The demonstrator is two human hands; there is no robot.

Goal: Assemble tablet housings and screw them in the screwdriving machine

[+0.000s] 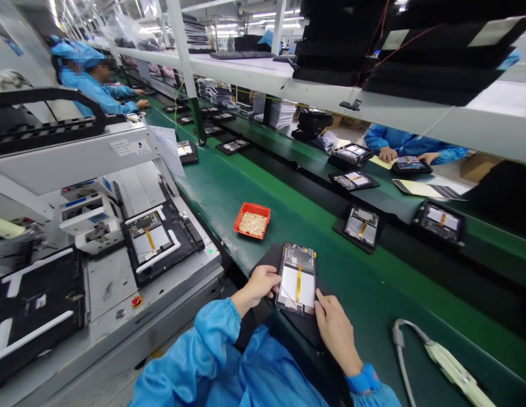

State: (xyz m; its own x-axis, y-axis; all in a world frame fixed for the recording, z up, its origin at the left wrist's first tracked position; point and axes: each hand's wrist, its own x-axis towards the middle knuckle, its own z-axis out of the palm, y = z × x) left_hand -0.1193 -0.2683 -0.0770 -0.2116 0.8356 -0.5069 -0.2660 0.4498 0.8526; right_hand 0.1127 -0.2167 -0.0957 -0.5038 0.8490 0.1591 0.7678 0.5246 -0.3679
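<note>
Between my two hands is an opened tablet [297,280], its white battery and orange flat cable facing up. Under it lies a black pad [263,261] at the bench's near edge. My left hand [263,284] grips the tablet's left side with bent fingers and thumb. Along the opposite edge, my right hand [333,325] holds the lower right corner, thumb up against the side. A red tray [252,220] of small pale pieces sits on the green bench beyond the tablet.
To the left, a machine [161,305] carries another opened tablet [150,238] in a fixture. An electric screwdriver [453,367] with its cable lies at right. More opened tablets [361,226] line the belt. Co-workers in blue sit opposite and far left. A loaded shelf [246,70] overhangs.
</note>
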